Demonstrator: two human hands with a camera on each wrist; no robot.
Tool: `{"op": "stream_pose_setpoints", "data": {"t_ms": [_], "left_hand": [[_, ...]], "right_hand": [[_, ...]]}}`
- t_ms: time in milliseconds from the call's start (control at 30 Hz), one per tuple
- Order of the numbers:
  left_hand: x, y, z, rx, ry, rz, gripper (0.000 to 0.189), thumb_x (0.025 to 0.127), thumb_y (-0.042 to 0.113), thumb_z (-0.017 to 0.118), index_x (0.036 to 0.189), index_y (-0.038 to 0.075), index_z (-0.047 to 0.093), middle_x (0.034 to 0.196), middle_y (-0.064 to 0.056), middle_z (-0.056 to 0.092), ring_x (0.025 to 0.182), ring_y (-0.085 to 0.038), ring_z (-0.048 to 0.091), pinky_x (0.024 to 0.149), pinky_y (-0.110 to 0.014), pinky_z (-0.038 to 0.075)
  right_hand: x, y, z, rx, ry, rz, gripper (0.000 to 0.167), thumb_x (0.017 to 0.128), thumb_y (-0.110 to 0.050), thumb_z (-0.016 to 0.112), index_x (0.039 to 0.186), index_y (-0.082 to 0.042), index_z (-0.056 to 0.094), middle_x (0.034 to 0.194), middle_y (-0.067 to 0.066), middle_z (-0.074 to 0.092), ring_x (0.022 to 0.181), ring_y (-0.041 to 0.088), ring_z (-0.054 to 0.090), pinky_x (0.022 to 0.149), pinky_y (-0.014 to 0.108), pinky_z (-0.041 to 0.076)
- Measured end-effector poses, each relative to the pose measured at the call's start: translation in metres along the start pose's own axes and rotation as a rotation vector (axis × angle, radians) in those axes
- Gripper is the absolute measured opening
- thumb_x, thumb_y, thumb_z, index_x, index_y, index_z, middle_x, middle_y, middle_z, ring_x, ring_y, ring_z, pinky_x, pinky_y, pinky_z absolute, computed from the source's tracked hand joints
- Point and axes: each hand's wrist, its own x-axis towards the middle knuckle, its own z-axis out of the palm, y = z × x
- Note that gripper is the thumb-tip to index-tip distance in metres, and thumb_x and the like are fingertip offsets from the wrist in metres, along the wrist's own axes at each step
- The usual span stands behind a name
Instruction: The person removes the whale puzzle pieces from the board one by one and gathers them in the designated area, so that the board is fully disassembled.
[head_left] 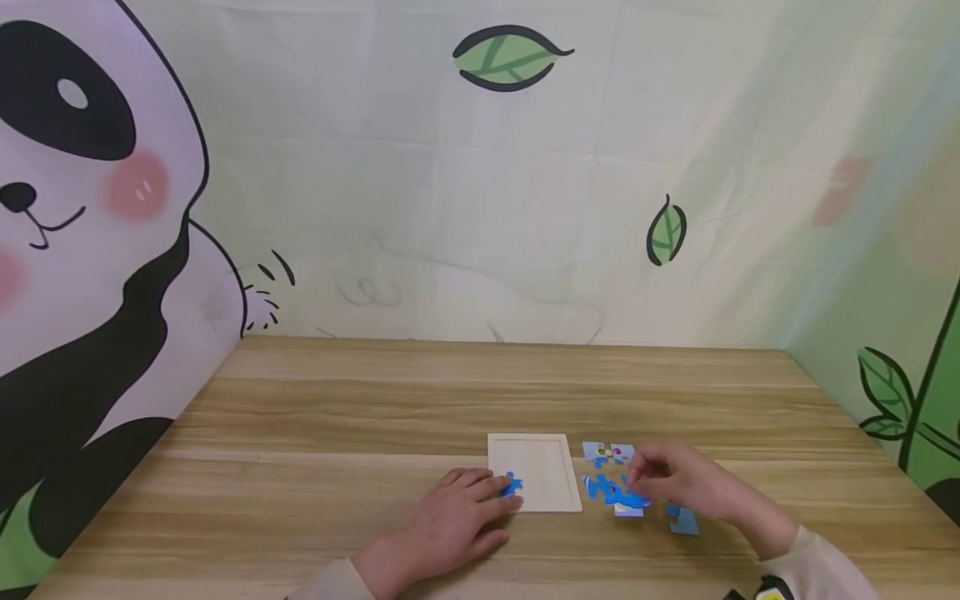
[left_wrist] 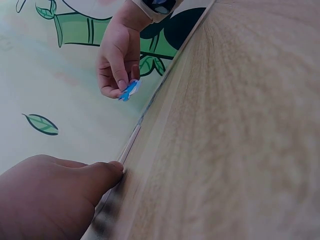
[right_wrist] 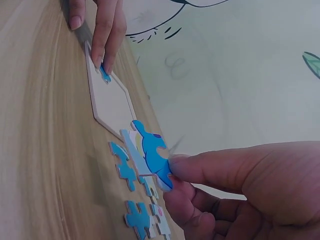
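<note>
My right hand (head_left: 682,479) pinches a blue and white jigsaw puzzle piece (right_wrist: 154,156) between thumb and fingers, raised over the tabletop to the right of a shallow wooden puzzle tray (head_left: 546,471). In the left wrist view the same piece (left_wrist: 130,91) shows edge-on at the fingertips. My left hand (head_left: 457,525) lies at the tray's left side, fingers extended, with fingertips on a small blue puzzle piece (head_left: 513,483) in the tray's lower left part. That piece is partly covered by the fingers.
Several loose puzzle pieces lie right of the tray: a pale one (head_left: 592,450) at the back, a blue one (right_wrist: 123,167) closer to the tray, and another (head_left: 684,521) under the right wrist. Behind the wooden table (head_left: 360,400) hangs a printed panda backdrop (head_left: 360,167).
</note>
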Motion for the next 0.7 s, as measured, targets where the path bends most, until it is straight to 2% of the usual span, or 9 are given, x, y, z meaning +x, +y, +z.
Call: {"op": "stream_pose_setpoints", "data": {"t_ms": [300, 467, 700], "left_hand": [[0.001, -0.001, 0.002, -0.003, -0.013, -0.003, 0.038, 0.096, 0.041, 0.054, 0.130, 0.025, 0.060, 0.137, 0.001, 0.058, 0.124, -0.018, 0.053, 0.106, -0.037, 0.041], [0.000, -0.001, 0.003, 0.007, 0.004, 0.005, 0.038, 0.096, 0.041, 0.055, 0.130, 0.025, 0.061, 0.136, 0.001, 0.059, 0.123, -0.019, 0.054, 0.105, -0.037, 0.042], [0.000, -0.001, 0.003, -0.004, -0.011, -0.002, 0.039, 0.096, 0.042, 0.054, 0.131, 0.026, 0.060, 0.137, 0.001, 0.058, 0.125, -0.019, 0.053, 0.105, -0.037, 0.042]], "right_hand": [[-0.008, 0.010, -0.002, 0.000, -0.020, 0.047, 0.011, 0.092, -0.009, 0.061, 0.091, 0.002, 0.061, 0.079, -0.001, 0.058, 0.068, 0.000, 0.050, 0.058, 0.019, 0.045], [-0.010, 0.015, -0.001, 0.005, -0.026, 0.077, 0.011, 0.092, -0.008, 0.060, 0.093, 0.002, 0.062, 0.082, 0.001, 0.060, 0.070, 0.000, 0.051, 0.058, 0.019, 0.045], [-0.013, 0.020, -0.001, 0.016, -0.036, 0.055, 0.011, 0.091, -0.005, 0.060, 0.092, 0.005, 0.061, 0.081, 0.002, 0.061, 0.070, -0.001, 0.052, 0.057, 0.018, 0.045]]}}
